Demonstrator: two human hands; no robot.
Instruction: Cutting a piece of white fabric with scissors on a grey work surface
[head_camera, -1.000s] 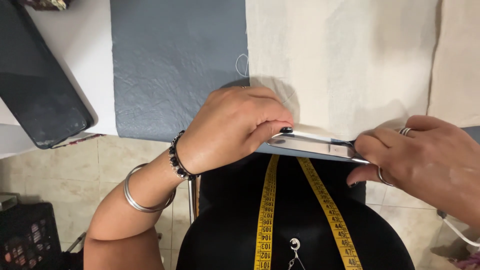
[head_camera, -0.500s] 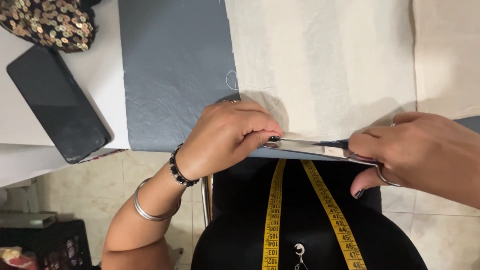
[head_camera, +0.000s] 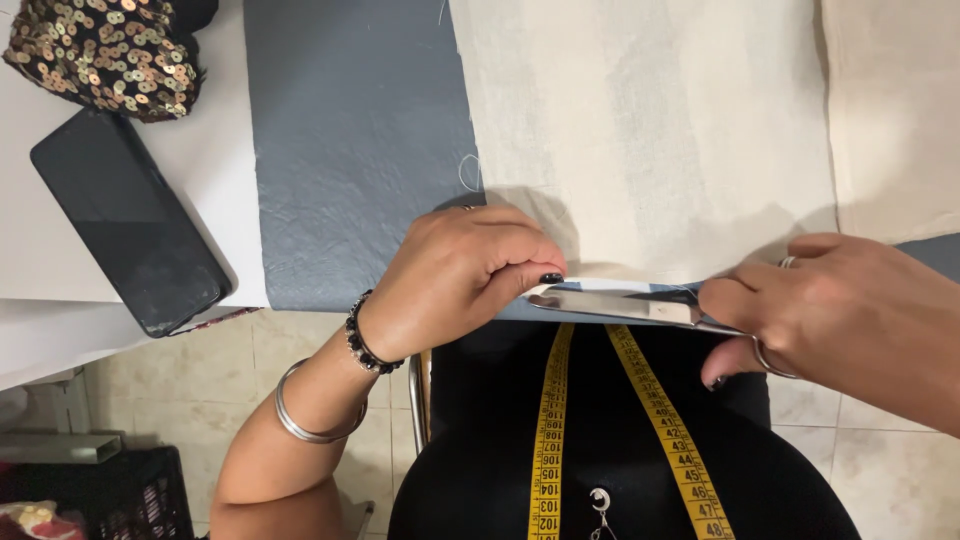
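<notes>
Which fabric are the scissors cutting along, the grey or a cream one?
The large cream fabric: the scissors run along its near edge, right of the grey fabric.
</notes>
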